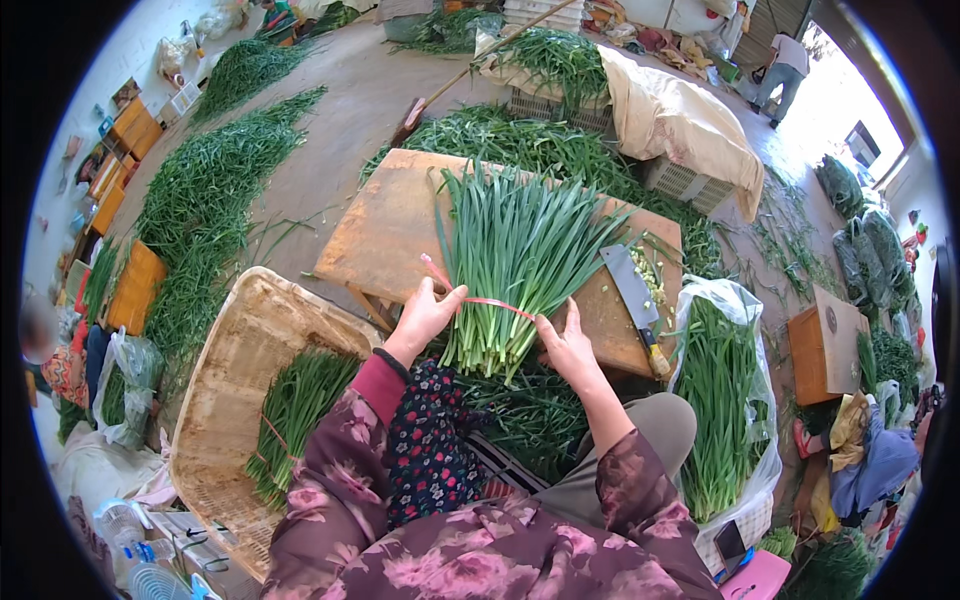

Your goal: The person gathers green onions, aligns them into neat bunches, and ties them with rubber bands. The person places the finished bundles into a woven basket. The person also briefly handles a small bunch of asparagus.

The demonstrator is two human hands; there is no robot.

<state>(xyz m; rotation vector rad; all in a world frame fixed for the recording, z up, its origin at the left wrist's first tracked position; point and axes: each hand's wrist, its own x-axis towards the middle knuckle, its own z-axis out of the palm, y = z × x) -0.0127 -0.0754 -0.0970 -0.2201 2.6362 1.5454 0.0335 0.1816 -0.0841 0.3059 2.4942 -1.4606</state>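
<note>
A thick bunch of green garlic chives [517, 240] lies on a wooden board table [367, 217], its pale cut stems over the near edge. A pink tie strip [495, 303] runs across the lower stems. My left hand [425, 316] pinches the strip at the left side of the bunch, where a loose end sticks up. At the right side, my right hand [568, 343] has thumb and fingers on the strip and the stems. A cleaver [630, 285] lies to the right on the table, beside chopped stem bits [649, 274]. The back of the bunch is hidden.
A worn plastic crate [240, 330] at left holds a tied bunch [304, 412]. Chives fill a clear plastic bag [724, 397] at right. Heaps of chives [210, 180] cover the floor. A broom [420, 105] stands behind the table. Other people [784, 67] are farther off.
</note>
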